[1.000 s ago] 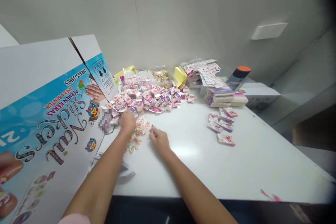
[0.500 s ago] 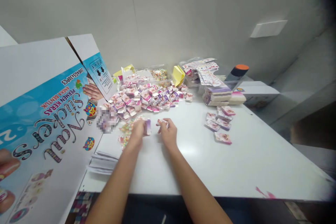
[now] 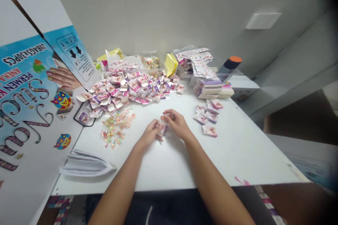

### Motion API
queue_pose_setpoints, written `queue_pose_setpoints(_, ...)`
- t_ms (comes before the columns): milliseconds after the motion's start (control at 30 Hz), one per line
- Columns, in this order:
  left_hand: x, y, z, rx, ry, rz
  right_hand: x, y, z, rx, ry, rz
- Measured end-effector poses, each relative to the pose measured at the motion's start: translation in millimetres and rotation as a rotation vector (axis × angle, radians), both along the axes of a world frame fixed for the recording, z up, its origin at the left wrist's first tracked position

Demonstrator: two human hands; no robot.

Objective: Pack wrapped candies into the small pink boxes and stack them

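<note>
The left hand (image 3: 150, 134) was nearly closed, with its thumb and fingers gripping a small box (image 3: 161, 130). The right hand (image 3: 177, 125) was curled too, and it pinched a tiny packet (image 3: 167, 116) with its thumb and fingers. The hands were close together over the front half of the white table (image 3: 237, 151).

The small box was at the left hand's fingertips, tipped a bit, just below the packet. Fingers hid part of both things, so I cannot tell if the box was open or if it touched the packet.

Little candy bags (image 3: 117, 126) lay flat on the table, near the left hand on its left side. Behind them was a big messy heap of boxes (image 3: 134, 88), pink, white and purple. Papers (image 3: 86, 164), folded over, lay near the left front edge. A big carton (image 3: 23, 112) with blue print stood along the left side.

To the right of the right hand, a few loose boxes (image 3: 210, 130) lay in a bunch. Behind them was a card stack (image 3: 210, 89). Farther back, sticker sheets (image 3: 198, 64) lay over a clear tub (image 3: 185, 74), and a dark tube (image 3: 229, 66) with an orange top leaned to one side. Yellow paper (image 3: 171, 65) stood between the heap and that tub.
</note>
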State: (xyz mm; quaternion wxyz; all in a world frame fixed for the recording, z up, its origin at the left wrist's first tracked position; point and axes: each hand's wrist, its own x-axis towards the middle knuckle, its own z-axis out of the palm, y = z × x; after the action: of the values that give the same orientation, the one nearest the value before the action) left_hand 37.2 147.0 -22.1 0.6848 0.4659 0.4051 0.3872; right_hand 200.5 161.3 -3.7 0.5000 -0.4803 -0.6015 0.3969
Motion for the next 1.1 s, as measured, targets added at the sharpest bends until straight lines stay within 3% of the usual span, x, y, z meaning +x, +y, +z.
queue_pose_setpoints(233,-4.9,2.1,-0.1,0.062,0.051,-0.025,16.0,-1.4,4.0,0.020,-0.134,0.129)
queue_pose_setpoints(533,-0.2,-2.1,1.3,0.188,0.194,-0.085,13.7,-3.8,3.1,0.018,-0.118,0.120)
queue_pose_setpoints(800,2.8,3.8,-1.2,0.262,0.231,-0.048,13.3,-6.8,3.7,0.074,-0.239,0.170)
queue_pose_setpoints(1100,2.5,2.9,8.6,0.356,0.257,0.027,-3.3,-0.6,-10.9,0.304,-0.277,-0.019)
